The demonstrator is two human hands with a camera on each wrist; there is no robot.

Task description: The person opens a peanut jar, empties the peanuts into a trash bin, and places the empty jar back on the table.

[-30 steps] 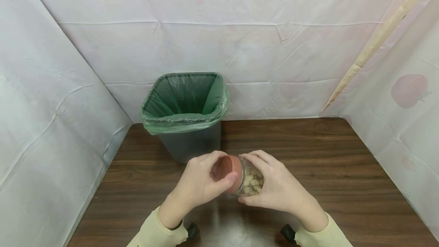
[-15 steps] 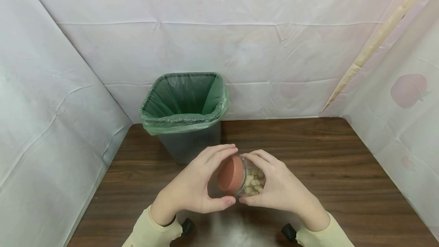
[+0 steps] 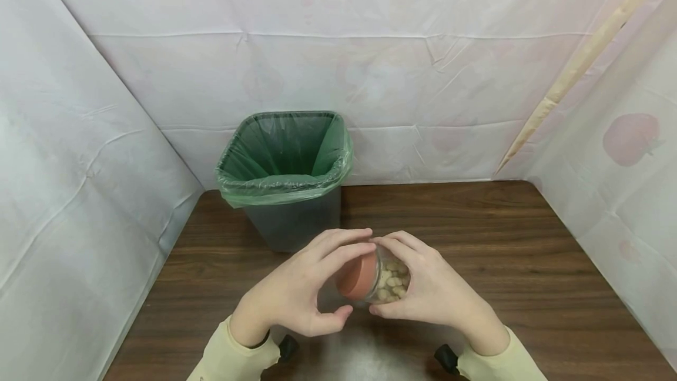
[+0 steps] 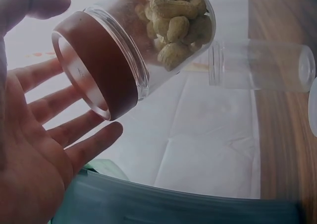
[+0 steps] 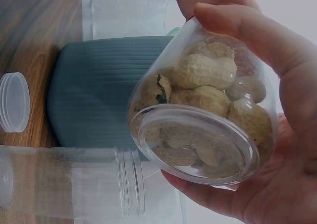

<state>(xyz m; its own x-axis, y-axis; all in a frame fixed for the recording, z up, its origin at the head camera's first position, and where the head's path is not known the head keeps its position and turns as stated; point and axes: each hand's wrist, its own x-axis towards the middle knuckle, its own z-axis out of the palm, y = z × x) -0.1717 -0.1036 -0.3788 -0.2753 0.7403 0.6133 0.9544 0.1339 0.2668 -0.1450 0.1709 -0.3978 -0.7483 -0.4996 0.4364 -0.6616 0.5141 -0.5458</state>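
Observation:
A clear jar (image 3: 390,282) of peanuts in their shells is held tilted above the table, its reddish-brown lid (image 3: 357,276) pointing left. My right hand (image 3: 431,287) grips the jar's body, thumb on the near side and fingers over the far side. Around the lid, my left hand (image 3: 304,287) is spread, its thumb apart from the lid. In the left wrist view, the fingers (image 4: 79,137) extend loosely behind the lid (image 4: 101,63), which still sits on the jar's mouth. The peanuts (image 5: 203,97) show through the jar's wall and base in the right wrist view.
A grey bin (image 3: 296,219) with a green bag liner (image 3: 285,190) stands at the back left of the wooden table (image 3: 476,234). An uncapped clear jar (image 5: 64,184) stands upright near it, and a translucent lid (image 5: 15,102) lies on the table. White cloth walls (image 3: 370,75) surround the table.
My left hand has loosened from the lid: its fingers straightened and its thumb moved off toward me. The right hand keeps the jar in nearly the same place.

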